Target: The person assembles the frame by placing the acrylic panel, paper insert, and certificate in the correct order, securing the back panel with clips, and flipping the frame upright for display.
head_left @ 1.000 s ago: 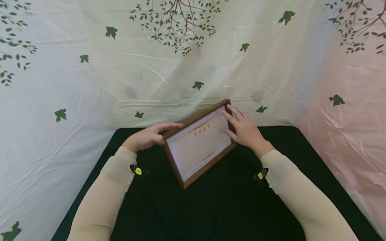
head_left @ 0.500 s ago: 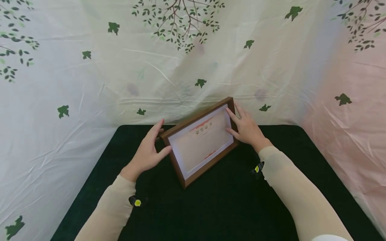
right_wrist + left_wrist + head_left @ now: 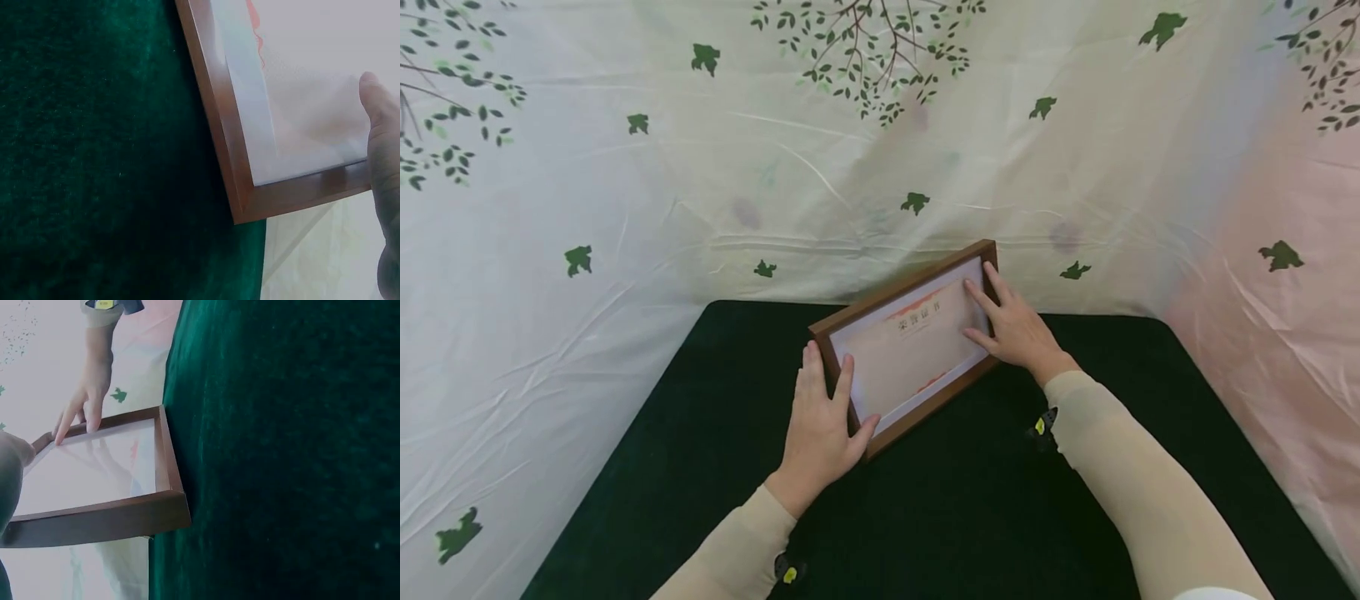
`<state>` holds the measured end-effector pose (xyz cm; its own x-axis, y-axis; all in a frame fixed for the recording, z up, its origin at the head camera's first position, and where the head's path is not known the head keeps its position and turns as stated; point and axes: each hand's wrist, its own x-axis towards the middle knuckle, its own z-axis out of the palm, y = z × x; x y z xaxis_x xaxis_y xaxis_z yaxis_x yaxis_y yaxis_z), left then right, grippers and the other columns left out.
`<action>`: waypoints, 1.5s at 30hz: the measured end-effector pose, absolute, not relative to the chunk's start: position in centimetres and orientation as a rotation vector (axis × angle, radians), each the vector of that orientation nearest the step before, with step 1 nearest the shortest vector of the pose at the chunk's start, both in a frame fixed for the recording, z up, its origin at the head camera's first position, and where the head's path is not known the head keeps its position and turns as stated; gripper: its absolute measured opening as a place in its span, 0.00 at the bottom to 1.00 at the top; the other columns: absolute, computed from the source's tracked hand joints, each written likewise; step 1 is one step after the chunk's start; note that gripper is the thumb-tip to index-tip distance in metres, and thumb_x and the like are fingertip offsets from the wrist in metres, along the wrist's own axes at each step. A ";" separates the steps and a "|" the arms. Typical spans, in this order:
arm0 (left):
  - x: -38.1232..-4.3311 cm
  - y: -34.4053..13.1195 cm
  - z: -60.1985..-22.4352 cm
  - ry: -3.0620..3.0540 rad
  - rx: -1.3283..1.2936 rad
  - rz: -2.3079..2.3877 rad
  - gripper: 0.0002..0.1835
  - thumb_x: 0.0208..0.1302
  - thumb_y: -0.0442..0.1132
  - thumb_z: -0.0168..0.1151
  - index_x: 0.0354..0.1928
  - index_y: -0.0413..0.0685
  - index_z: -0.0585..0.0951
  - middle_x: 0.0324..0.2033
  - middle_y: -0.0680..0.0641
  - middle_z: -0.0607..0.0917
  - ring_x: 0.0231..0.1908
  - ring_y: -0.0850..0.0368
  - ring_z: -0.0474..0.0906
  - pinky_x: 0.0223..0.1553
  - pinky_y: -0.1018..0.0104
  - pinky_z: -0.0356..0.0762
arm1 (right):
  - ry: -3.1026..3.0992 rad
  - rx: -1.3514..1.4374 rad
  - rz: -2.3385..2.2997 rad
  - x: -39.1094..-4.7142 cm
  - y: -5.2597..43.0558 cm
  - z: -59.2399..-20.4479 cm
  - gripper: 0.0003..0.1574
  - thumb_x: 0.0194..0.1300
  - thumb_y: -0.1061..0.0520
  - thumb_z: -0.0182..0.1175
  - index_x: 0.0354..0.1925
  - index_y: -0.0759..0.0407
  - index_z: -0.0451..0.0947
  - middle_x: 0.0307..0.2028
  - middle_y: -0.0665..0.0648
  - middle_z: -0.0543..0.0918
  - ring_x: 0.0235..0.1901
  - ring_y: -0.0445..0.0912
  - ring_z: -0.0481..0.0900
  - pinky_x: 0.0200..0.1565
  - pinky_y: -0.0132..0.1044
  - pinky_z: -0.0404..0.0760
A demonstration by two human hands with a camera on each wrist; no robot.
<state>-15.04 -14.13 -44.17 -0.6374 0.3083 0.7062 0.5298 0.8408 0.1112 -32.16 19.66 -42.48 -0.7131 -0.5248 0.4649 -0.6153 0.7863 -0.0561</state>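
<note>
A brown picture frame [image 3: 891, 296] with a certificate [image 3: 917, 350] behind its front stands tilted at the far side of the table, its left end lower than its right. My left hand [image 3: 818, 421] lies along its left side, fingers extended and thumb by the lower left corner. At the right end my right hand [image 3: 1018, 327] rests with spread fingers, some on the front and one at the side rim. The left wrist view shows the right hand's fingertips [image 3: 60, 436] on the frame's border. In the right wrist view the right thumb [image 3: 374, 94] lies over the front.
Dark green cloth [image 3: 992, 500] covers the table. Close behind the frame hangs a pale curtain [image 3: 820, 208] with printed leaves. A pinkish curtain side [image 3: 1292, 333] borders the table on the right. Each sleeve carries a small black wrist camera [image 3: 790, 571].
My left hand has left the frame's upper left corner and moved down along its left side, fingers now straighter. The right hand stays at the right end. The frame's tilt looks about the same.
</note>
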 end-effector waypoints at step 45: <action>-25.6 -15.0 -40.6 -2.522 -0.534 -0.656 0.38 0.60 0.53 0.64 0.67 0.38 0.68 0.73 0.32 0.33 0.71 0.36 0.44 0.57 0.45 0.71 | -2.588 0.480 0.246 -22.2 17.1 -41.7 0.34 0.64 0.43 0.62 0.64 0.57 0.73 0.71 0.66 0.56 0.63 0.70 0.59 0.60 0.67 0.58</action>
